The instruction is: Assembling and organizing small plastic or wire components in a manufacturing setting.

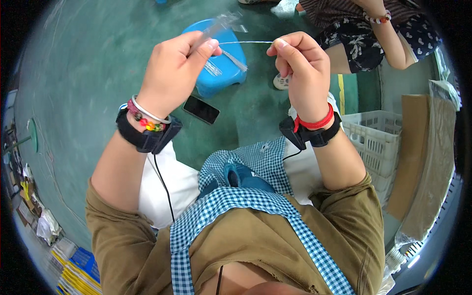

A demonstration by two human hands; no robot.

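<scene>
Thin white strand [251, 42]: drawn straight between both hands, partly over the stool in this view.
Left hand [172, 71]: clamped on clear plastic [223, 22] and, apparently, one end of the strand.
Right hand [309, 64]: thumb and fingers pinched together on the other end.
Done: strand gripped and pulled taut.
Left: seemingly more loose strands [236, 61], out of hand on the blue stool [221, 82]; any tie around the plastic too blurred to tell.
Phone [201, 109]: on the floor, just beside the stool.
</scene>
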